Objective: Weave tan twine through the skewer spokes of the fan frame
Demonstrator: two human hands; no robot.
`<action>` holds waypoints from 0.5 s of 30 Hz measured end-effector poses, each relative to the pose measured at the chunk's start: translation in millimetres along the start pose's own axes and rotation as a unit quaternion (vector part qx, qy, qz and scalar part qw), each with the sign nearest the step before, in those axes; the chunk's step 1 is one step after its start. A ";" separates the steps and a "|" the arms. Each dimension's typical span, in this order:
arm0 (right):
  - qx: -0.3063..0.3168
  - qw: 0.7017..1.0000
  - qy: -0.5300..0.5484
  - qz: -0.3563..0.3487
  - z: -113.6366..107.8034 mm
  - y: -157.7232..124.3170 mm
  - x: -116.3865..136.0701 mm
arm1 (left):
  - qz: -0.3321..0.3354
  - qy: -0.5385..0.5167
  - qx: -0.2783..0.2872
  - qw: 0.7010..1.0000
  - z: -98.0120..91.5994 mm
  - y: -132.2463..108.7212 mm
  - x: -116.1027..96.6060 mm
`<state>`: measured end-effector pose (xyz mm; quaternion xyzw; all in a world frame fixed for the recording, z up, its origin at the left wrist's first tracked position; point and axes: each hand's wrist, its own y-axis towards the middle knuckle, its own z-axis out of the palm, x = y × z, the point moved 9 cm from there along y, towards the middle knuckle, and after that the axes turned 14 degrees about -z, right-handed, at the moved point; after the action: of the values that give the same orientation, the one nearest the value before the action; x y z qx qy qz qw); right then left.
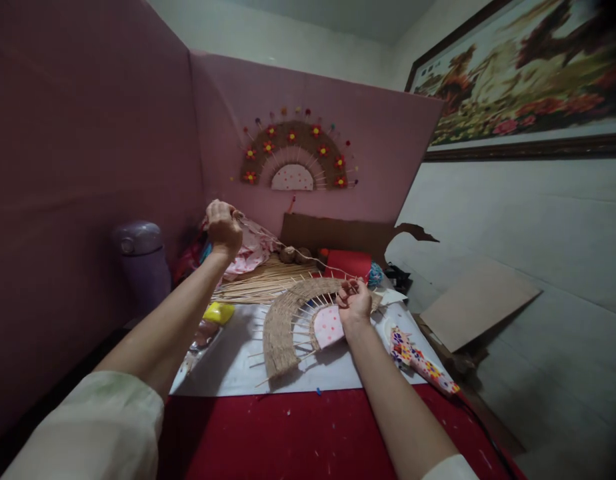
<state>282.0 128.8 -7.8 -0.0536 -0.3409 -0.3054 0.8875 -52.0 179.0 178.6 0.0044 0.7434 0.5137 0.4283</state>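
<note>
A half-round fan of sticks woven with jute twine lies tilted over the white sheet, with a pink dotted half-disc at its centre. My right hand is closed at the fan's right end, its fingers gripping there; the exact hold is partly hidden. A strand of twine runs from that hand up to my left hand. Raised above the table at the left, my left hand is closed in a fist on the strand.
A finished fan with flowers hangs on the pink board. Thin sticks, twine balls and red paper lie behind. A purple bottle stands left. At right lies a flower-patterned glue gun with a cord.
</note>
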 end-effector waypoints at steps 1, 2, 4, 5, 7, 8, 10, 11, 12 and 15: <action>0.001 1.000 -0.002 -0.002 -0.3 0.0 0.3 | 0.000 -0.007 0.010 1.000 8.4 3.4 1.3; 0.004 1.000 -0.010 -0.005 -0.3 0.1 0.4 | -0.001 -0.012 0.037 0.999 19.6 5.5 3.2; 0.020 0.999 -0.040 -0.017 1.3 0.2 1.3 | -0.008 -0.006 0.157 0.988 51.9 2.0 8.2; 0.031 0.998 -0.058 -0.025 2.8 0.2 1.7 | -0.009 0.006 0.231 0.973 68.5 -5.4 10.4; 0.048 0.995 -0.079 -0.031 6.3 -0.4 1.1 | -0.005 0.047 0.343 0.938 90.1 -26.6 12.7; 0.053 0.995 -0.079 -0.029 8.0 -1.0 0.2 | 0.001 0.072 0.360 0.930 92.5 -36.3 11.1; 0.057 0.996 -0.069 -0.019 11.2 -2.5 -2.1 | 0.009 0.118 0.348 0.930 86.2 -53.8 1.9; 0.059 0.996 -0.065 -0.014 12.8 -3.2 -3.1 | 0.009 0.131 0.340 0.931 80.6 -64.4 -5.8; 0.064 0.996 -0.066 -0.011 14.5 -3.6 -3.5 | 0.000 0.132 0.330 0.935 73.4 -76.0 -14.3; 0.086 0.991 -0.096 -0.027 19.3 -2.5 -1.2 | -0.086 0.028 0.415 0.905 59.8 -133.2 -37.6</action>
<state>268.8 133.2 5.9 0.0028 -0.4511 -0.2927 0.8431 67.8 144.8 93.9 0.1035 0.8987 0.1198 0.4089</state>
